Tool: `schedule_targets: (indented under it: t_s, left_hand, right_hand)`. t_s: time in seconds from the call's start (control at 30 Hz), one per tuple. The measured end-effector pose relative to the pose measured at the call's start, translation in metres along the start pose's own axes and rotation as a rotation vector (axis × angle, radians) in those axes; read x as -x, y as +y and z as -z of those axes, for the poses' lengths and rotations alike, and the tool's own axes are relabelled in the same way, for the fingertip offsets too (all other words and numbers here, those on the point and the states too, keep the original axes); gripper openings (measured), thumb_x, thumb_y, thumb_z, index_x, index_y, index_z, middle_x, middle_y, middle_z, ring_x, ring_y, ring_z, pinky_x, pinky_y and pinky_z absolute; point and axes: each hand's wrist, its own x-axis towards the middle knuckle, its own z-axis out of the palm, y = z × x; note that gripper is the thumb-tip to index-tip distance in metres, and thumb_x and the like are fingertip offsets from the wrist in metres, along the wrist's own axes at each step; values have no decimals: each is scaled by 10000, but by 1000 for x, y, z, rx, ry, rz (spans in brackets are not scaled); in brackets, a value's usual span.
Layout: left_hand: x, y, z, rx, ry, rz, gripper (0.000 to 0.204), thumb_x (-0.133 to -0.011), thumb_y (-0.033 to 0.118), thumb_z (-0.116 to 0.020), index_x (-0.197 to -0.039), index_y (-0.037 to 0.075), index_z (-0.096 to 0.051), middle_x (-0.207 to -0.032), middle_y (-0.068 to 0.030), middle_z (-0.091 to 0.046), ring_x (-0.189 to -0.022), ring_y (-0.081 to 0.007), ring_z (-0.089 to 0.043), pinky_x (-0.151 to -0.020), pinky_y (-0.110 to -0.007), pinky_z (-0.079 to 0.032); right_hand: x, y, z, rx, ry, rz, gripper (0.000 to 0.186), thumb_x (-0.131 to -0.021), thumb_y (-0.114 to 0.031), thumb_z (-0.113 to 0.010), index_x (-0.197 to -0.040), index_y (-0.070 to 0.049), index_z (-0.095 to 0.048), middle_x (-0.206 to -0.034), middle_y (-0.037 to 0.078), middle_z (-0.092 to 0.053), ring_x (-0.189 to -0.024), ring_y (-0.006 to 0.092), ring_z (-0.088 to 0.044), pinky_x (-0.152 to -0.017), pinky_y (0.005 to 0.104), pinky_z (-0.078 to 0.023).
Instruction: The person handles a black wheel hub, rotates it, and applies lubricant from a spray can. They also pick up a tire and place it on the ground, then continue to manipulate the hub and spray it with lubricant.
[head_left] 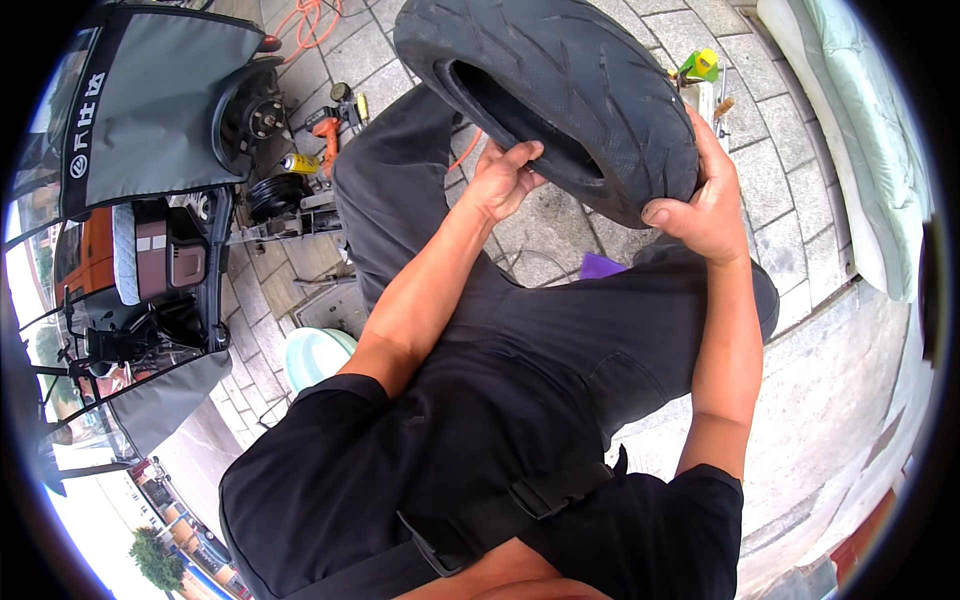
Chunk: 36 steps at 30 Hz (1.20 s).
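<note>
A black rubber tire [570, 90] with grooved tread is raised and tilted above my legs at the top middle, its hollow inside showing. My left hand [505, 180] grips the near bead edge of the tire from below, thumb laid on the rim of the opening. My right hand [705, 205] is wrapped round the tire's right end, thumb pressed on the tread. Some of the fingers of both hands are hidden behind the rubber.
At left stands a covered scooter [170, 260] with an exposed wheel hub [260, 118]. On the pavers lie an orange drill [328, 135], a spray can [298, 163], a wheel rim [278, 198], a teal basin [312, 355] and purple material [600, 265]. A pale cushion [850, 150] borders the right.
</note>
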Motion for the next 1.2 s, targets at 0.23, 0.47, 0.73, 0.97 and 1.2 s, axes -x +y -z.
schedule_targets:
  t_s: [0.23, 0.47, 0.73, 0.97, 1.2]
  left_hand:
    - [-3, -3, 3, -20, -57, -7, 446, -1014, -44, -589, -1448, 5, -499, -1392, -162, -644, -1258, -313, -674, -1103, -537, -568]
    - [-4, -7, 1, 17, -12, -44, 322, -993, -56, -609, -1312, -32, -572, -1228, -169, -713, -1092, -317, -750, -933, -499, -670]
    - [-4, -13, 2, -10, 30, -28, 309, -981, -35, -642, -1287, -24, -601, -1214, -167, -719, -1077, -310, -751, -905, -488, -663]
    - [3, -13, 3, -102, 192, 52, 333, -961, 58, -719, -1270, 32, -598, -1147, -122, -741, -990, -297, -776, -837, -489, -677]
    - [14, -37, 34, 171, 118, 247, 630, -917, 369, -838, -1430, 130, -559, -1331, -86, -688, -1292, -272, -639, -1148, -566, -461]
  right_hand:
    - [7, 4, 5, -88, 47, -13, 1216, -627, -331, -1007, -1583, 110, -399, -1483, 175, -590, -1366, 246, -584, -1177, 376, -432]
    - [7, 1, 3, -138, 48, -39, 1233, -654, -356, -1008, -1588, 129, -367, -1499, 190, -572, -1391, 262, -565, -1196, 389, -416]
    - [6, 11, 9, -94, 65, -19, 1149, -707, -330, -976, -1587, 109, -382, -1485, 178, -581, -1388, 260, -565, -1192, 387, -419]
    - [4, 19, 14, 26, 28, -119, 939, -814, -399, -900, -1516, 73, -492, -1382, 127, -643, -1232, 207, -635, -1079, 354, -494]
    - [-6, 46, 33, -237, 156, -208, 650, -1071, -491, -623, -1475, 11, -534, -1374, 145, -660, -1211, 263, -653, -1067, 401, -508]
